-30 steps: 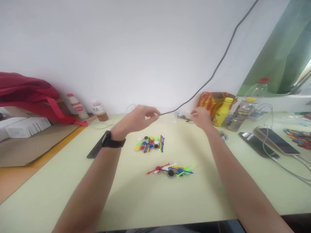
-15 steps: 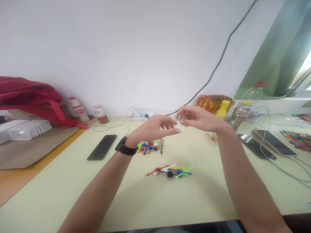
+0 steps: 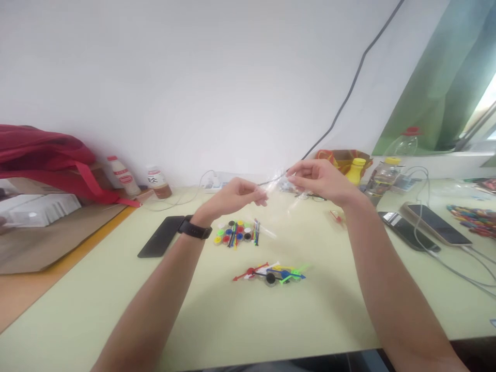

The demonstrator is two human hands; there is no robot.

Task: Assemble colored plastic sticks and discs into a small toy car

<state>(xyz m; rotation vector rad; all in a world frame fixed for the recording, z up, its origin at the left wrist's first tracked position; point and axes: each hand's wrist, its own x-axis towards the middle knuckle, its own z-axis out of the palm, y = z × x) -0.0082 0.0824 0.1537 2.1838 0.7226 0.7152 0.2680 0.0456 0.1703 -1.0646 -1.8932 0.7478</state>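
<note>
1. Plastic film, clear and crinkled [image 3: 278,195], stretched between both hands, beyond the multicoloured plastic arrow-spinner pile [image 3: 270,279]. Edges lost in glare; bag or sheet, can't tell.
2. Left hand [image 3: 236,197]: thumb and fingers pinched on film, beyond pile, to its left. Fingertips blurred.
3. Right hand [image 3: 320,181]: pinched on film's other side, beyond pile, to its right. Wrist covers lower part of yellow plastic bottle [image 3: 355,173].
4. Multicoloured disc-and-stick set [image 3: 239,236]: near pile, behind it; parts overlap, count unclear.
5. Small red-and-clear piece [image 3: 336,217]: right of pile, beyond it; too small to identify.
</note>
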